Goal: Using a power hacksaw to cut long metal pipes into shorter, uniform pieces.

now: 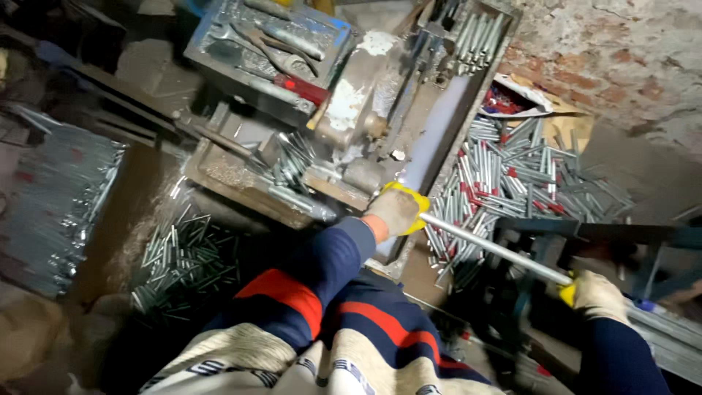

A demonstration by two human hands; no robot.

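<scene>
1. A grey metal machine (365, 124) fills the upper middle of the view, and its long trough is seen running down towards the person. It is judged to be the fixed bed against which work is fed.
2. A heap of short cut tubes (519, 183), silver with some red ends, is spread on the floor to the right of the machine below a brick wall (621, 58). A 2nd scatter of tubes (183, 263) lies to the left, so pieces seem to be dropped on either side.
3. A blue tray of hand tools (270, 44) is set at the machine's top left, kept within reach.
4. A long, thin, bright metal rod (497, 252) is held level between both hands, sloping from the machine's near edge down to the right. It looks straight, smooth and silvery.
5. The left hand (395, 210), in a yellow-trimmed work glove, is closed around the rod's end at the machine, apparently to guide it.
6. The right hand (596, 294), gloved alike, is closed around the rod's other end, apparently to support it.
</scene>
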